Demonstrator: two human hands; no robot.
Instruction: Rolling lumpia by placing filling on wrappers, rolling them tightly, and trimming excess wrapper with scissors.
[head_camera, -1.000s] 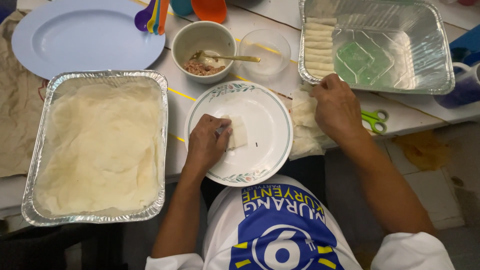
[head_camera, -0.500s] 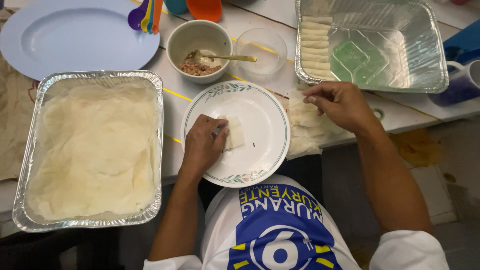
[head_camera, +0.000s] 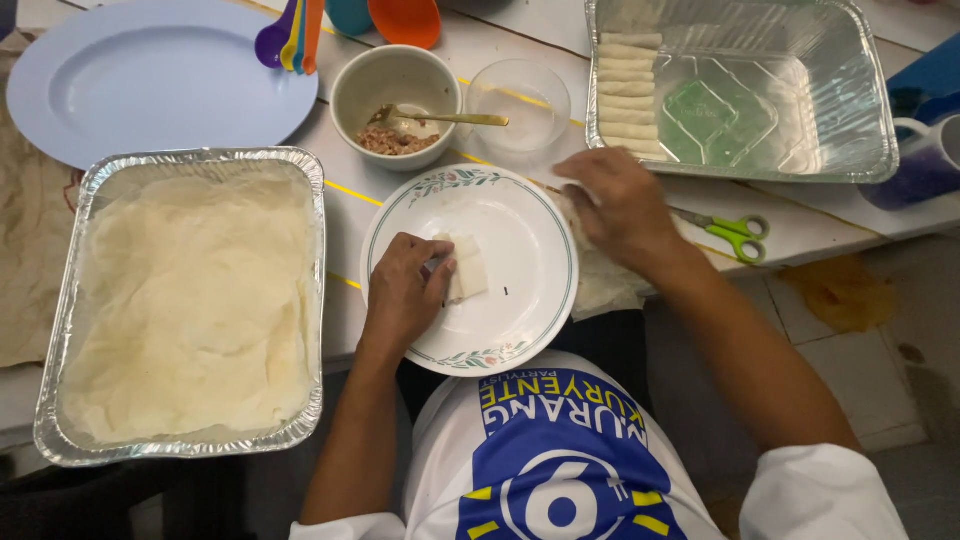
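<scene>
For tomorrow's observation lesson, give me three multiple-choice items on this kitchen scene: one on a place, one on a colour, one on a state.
1. Where do the finished rolls lie?
A in the right foil tray
B on the blue platter
C in the bowl

2. What colour are the scissors' handles?
A red
B green
C black

3. What does the left hand do?
A hangs free
B grips the spoon
C presses a wrapper on the white plate

Key: 1 A, rolls stacked along its left wall; 2 B, green loops beside the tray; 3 C, fingers rest on the wrapper.
</scene>
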